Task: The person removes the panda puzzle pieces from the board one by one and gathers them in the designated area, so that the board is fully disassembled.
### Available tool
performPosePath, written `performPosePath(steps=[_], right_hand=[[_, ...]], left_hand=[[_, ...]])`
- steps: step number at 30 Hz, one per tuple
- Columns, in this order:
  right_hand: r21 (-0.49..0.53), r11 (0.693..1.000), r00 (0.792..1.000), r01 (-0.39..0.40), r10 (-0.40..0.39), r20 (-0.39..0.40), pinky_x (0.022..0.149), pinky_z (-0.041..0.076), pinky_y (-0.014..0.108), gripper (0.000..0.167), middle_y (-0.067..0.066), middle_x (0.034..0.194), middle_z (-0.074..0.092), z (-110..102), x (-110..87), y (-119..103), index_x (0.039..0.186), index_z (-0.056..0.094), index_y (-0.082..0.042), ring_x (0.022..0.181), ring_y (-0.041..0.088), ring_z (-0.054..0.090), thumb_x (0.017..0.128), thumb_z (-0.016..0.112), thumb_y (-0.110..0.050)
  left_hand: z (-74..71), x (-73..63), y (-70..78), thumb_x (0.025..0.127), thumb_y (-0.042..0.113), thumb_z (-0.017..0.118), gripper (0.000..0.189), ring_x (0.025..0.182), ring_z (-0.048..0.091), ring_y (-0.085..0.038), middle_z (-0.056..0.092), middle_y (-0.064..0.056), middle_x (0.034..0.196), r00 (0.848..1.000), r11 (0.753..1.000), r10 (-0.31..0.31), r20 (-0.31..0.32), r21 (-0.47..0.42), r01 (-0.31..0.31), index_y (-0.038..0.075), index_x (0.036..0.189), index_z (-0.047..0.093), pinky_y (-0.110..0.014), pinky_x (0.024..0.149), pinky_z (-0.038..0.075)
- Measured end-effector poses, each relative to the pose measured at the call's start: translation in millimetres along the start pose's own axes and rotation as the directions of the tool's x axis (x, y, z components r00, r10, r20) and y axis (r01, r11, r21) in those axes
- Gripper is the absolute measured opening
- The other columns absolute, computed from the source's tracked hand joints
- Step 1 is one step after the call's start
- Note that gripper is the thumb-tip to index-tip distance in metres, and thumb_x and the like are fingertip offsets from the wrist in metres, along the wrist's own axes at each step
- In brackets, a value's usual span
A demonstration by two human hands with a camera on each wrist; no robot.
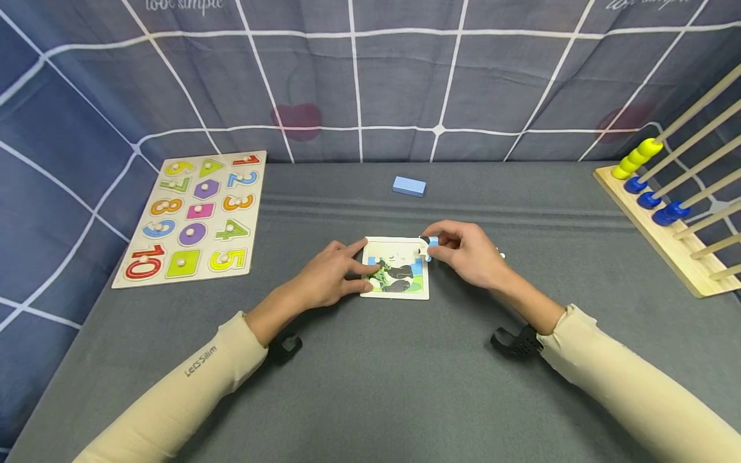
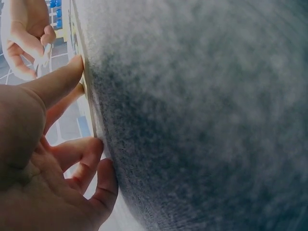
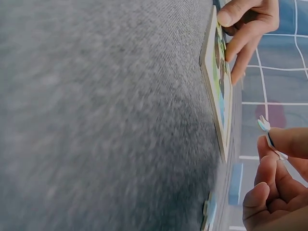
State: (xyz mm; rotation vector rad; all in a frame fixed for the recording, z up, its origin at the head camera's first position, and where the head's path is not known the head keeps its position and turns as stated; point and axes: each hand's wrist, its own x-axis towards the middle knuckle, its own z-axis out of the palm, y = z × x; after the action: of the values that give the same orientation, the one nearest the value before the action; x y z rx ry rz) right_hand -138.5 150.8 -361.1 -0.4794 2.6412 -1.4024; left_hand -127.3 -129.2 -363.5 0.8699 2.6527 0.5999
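A small panda jigsaw puzzle in a pale tray (image 1: 399,296) lies flat in the middle of the table. My left hand (image 1: 332,273) rests at its left side, fingers extended, some fingertips on the picture and the thumb by the lower left corner. Between thumb and fingers my right hand (image 1: 466,251) pinches a blue, white and black puzzle piece (image 3: 263,124) over the tray's upper right corner. In the right wrist view this piece is tilted and raised above the tray. Another puzzle piece (image 3: 210,211) lies on the table, mostly hidden behind the right hand in the head view.
A light blue block (image 1: 409,186) lies beyond the tray. On the left is a number and shape peg board (image 1: 253,222). A wooden bead abacus (image 1: 666,238) stands at the right. Checked cloth (image 1: 399,83) hangs along the table's back and left.
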Motion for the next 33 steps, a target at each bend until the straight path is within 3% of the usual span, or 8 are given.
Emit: performPosePath(steps=[19,33], right_hand=[[-0.023,1.0,0.997,-0.019,0.017,-0.077,0.055,0.041,0.023,0.021,0.008,0.082,0.06,-55.4,-37.2,27.7,0.112,0.071,-0.004,0.063,0.011,0.051,0.091,0.071,-0.007],[-0.084,0.985,0.987,-0.148,0.141,-0.078,0.051,0.035,0.029,0.028,0.002,0.083,0.058,-104.3,-66.7,62.8,0.121,0.065,0.002,0.065,0.01,0.044,0.096,0.066,-0.009]], left_hand=[[1.1,-0.3,-0.4,0.095,0.033,0.067,0.041,0.119,0.047,-0.033,0.027,-0.016,0.159,1.0,1.0,-0.007,0.008,0.002,0.007,0.022,0.134,0.064,-0.05,0.093,0.044],[1.0,-0.4,0.2,0.095,0.033,0.067,0.041,0.119,0.046,-0.032,0.026,-0.015,0.159,1.0,1.0,-0.018,0.017,-0.004,0.018,0.023,0.134,0.063,-0.049,0.093,0.044]])
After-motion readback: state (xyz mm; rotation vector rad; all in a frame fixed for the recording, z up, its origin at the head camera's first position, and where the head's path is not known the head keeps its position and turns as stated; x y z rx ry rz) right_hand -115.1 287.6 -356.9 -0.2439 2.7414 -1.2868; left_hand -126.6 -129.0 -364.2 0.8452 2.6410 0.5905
